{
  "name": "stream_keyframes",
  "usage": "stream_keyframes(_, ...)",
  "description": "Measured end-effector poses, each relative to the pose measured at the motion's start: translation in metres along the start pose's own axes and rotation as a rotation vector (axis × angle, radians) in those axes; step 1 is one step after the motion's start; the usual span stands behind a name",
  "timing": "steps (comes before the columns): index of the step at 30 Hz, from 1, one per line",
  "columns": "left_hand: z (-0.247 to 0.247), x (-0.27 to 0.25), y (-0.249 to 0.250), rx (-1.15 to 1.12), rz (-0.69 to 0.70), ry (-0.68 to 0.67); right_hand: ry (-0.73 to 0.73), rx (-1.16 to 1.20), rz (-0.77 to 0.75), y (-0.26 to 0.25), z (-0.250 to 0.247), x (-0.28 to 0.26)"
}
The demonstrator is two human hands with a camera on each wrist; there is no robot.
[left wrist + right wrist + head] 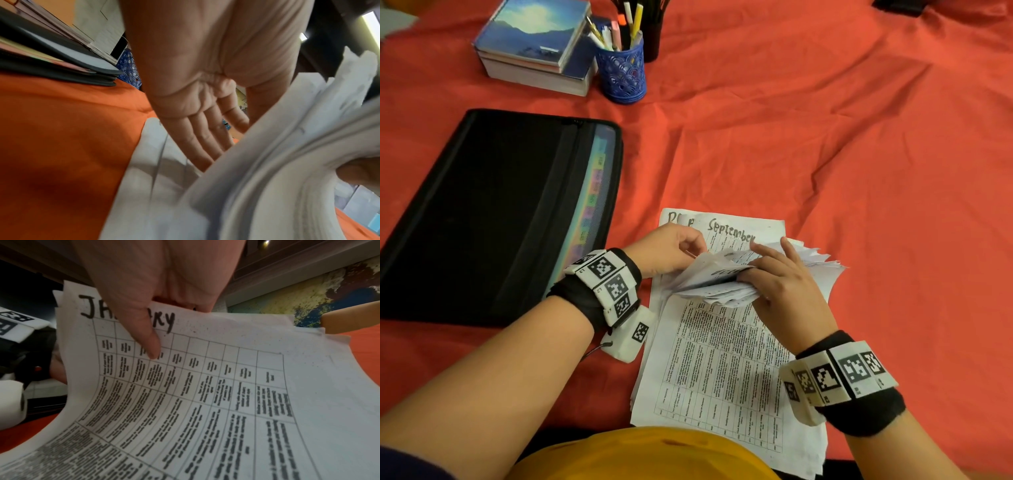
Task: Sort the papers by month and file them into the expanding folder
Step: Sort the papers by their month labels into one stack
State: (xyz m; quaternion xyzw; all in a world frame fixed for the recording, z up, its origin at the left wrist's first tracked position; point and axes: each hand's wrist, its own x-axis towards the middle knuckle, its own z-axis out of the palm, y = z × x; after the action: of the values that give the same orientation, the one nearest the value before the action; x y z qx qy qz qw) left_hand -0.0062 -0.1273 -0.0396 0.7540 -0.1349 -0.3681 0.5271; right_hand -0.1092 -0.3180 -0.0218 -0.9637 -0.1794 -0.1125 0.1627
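A stack of printed papers [722, 359] lies on the red cloth in front of me. My right hand [777, 277] grips a thick sheaf bent up from the stack's far end. In the right wrist view its thumb [148, 337] presses a sheet headed "January" [205, 394]. Under the lifted sheaf a sheet headed "September" [732, 233] shows. My left hand [674, 250] is at the sheaf's left edge and pinches sheet edges there; its fingertips are hidden behind the sheaf [287, 162]. The black expanding folder [482, 212] lies to the left, with coloured tabs [594, 192] along its open right side.
Two stacked books [534, 44] sit at the back left. Beside them stand a blue pen cup [621, 68] and a black cup [652, 34]. Wrinkled red cloth [825, 137] covers the table to the right and behind the papers.
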Motion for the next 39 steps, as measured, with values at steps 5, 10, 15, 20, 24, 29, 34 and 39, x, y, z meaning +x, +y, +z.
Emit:
stream_keyframes(5,-0.002,0.005,-0.014,0.269,-0.04,0.045,0.02,-0.036,-0.001,-0.001,-0.002,0.0)
stream_keyframes(10,-0.018,-0.001,-0.003,0.185,0.002,0.363,0.017,-0.03,-0.007,0.002,-0.001,0.006)
stream_keyframes(15,-0.065,-0.018,0.018,0.163,0.128,0.752,-0.014,-0.044,-0.02,0.011,0.009,0.016)
stream_keyframes(20,-0.126,-0.054,0.043,0.239,0.222,1.028,-0.041,-0.077,0.011,0.011,0.015,0.025)
stream_keyframes(24,-0.16,-0.082,0.057,0.216,0.221,1.147,-0.089,-0.089,0.064,0.006,0.007,0.026)
stream_keyframes(29,-0.174,-0.088,0.06,0.264,0.22,1.157,-0.243,0.03,0.027,-0.002,-0.05,0.023)
stream_keyframes(34,-0.163,-0.084,0.058,0.099,0.265,1.069,-0.389,0.032,0.24,-0.027,-0.137,0.021)
stream_keyframes(39,-0.097,-0.053,0.047,0.118,0.184,0.773,-0.53,0.13,0.301,-0.047,-0.196,0.032)
